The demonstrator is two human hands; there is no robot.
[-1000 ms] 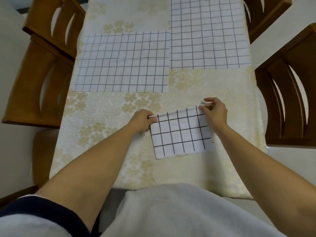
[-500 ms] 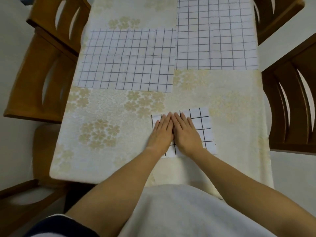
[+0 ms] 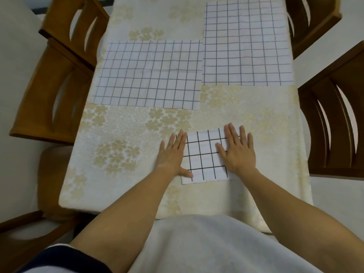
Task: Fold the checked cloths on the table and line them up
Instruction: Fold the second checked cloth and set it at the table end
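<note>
Head view. The left hand (image 3: 172, 154) and right hand (image 3: 237, 152), side by side at the middle of the folded checked cloth (image 3: 204, 156) half a second ago, now lie apart at its left and right edges. This is a smoothing stroke, so the fold looks finished. The fingers (image 3: 229, 133) are straight and slightly spread, pressing flat and gripping nothing. The cloth lies on the near right part of the desk (image 3: 122, 154). The wide unfolded cloth (image 3: 149, 75) and the tall unfolded cloth (image 3: 246, 44) wait on the desk's far half.

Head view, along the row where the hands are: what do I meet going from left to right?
Light wooden chair → left hand → folded checked cloth → right hand → dark wooden chair. Both hands lie flat, one at each side of the cloth.
</note>
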